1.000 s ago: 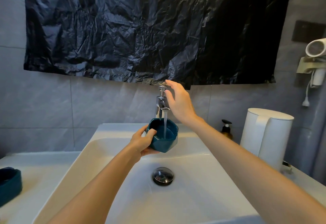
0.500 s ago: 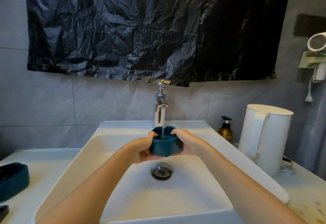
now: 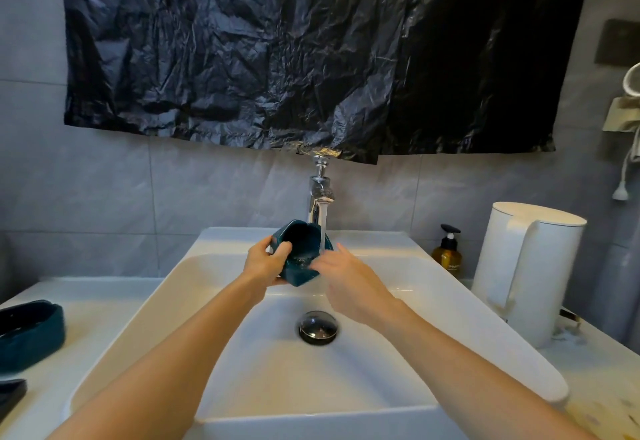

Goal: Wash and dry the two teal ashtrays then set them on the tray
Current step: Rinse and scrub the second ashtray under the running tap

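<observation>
Your left hand (image 3: pixel 265 265) grips the teal ashtray (image 3: pixel 299 242), thumb over its rim, tilting it under the running faucet (image 3: pixel 320 190) above the sink (image 3: pixel 381 353). Your right hand (image 3: pixel 349 278) lays fairly straight, close-set fingers against its lower edge, the tips blurred. The second ashtray (image 3: pixel 31 335) sits on the counter at far left.

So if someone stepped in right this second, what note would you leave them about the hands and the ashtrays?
Left hand grips one teal ashtray, tilted under the running tap over the sink.
Right hand is open, fingers at its rim.
Second ashtray sits on the counter, far left.
Done: nothing finished.
To do: finish rinsing, wash the other, dry both, set them on the tray, not clearly in view.
</observation>
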